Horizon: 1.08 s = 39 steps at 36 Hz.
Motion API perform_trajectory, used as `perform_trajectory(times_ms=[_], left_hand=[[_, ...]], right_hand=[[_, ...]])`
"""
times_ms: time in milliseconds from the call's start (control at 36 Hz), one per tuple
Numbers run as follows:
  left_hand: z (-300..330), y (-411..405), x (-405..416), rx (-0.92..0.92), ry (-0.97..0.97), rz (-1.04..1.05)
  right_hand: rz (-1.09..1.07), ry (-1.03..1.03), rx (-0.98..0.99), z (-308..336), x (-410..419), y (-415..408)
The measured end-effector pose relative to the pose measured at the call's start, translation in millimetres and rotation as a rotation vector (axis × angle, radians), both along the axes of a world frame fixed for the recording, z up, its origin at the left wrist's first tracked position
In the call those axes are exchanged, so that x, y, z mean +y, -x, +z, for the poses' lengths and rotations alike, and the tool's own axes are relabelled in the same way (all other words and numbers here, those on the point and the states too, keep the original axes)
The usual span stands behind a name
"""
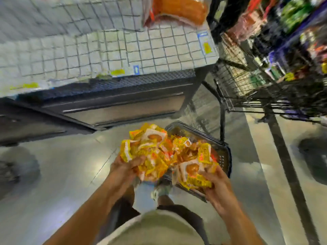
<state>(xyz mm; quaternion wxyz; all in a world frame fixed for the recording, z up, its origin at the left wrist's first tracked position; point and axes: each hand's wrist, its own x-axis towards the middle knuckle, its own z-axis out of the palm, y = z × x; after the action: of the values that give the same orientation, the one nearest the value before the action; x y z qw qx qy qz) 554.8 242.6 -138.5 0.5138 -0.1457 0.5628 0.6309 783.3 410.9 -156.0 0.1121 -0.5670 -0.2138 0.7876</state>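
Observation:
I hold a heap of small yellow and orange snack packets (159, 152) in front of me with both hands. My left hand (123, 167) grips the left side of the heap, fingers curled over the packets. My right hand (215, 186) grips the right side, its thumb on a white and yellow packet (192, 171). Below and behind the heap a dark plastic shopping basket (223, 154) stands on the floor, partly hidden by the packets. The whole view is blurred.
A white wire-grid shelf (106, 50) with yellow price tags runs across the top, with an orange packaged item (177, 9) on it. Black wire racks (265, 76) with mixed packaged goods stand at the right. The grey shiny floor (53, 174) spreads to the left. My shoe (161, 189) shows below the heap.

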Motion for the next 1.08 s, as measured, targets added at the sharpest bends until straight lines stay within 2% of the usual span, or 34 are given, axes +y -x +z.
perform_trajectory(times_ms=[83,194,333,556,722,1083], left_hand=[[30,16,-35,0.032,0.023,0.105],[60,43,-87,0.088,0.012,0.185],[84,76,-156,0.122,-0.005,0.424],[99,130,-264,0.177,0.007,0.705],[110,165,-328,0.228,0.014,0.837],[114,228,-384,0.291,-0.015,1.051]], right_hand=[[0.112,-0.043,-0.020,32,-14,36],[0.239,-0.071,0.073,70,-37,94],[0.412,-0.073,0.115,104,-75,171],[0.643,-0.155,0.180,118,-150,304],[0.805,-0.149,0.256,132,-205,391],[1.001,-0.066,0.366,169,-271,507]])
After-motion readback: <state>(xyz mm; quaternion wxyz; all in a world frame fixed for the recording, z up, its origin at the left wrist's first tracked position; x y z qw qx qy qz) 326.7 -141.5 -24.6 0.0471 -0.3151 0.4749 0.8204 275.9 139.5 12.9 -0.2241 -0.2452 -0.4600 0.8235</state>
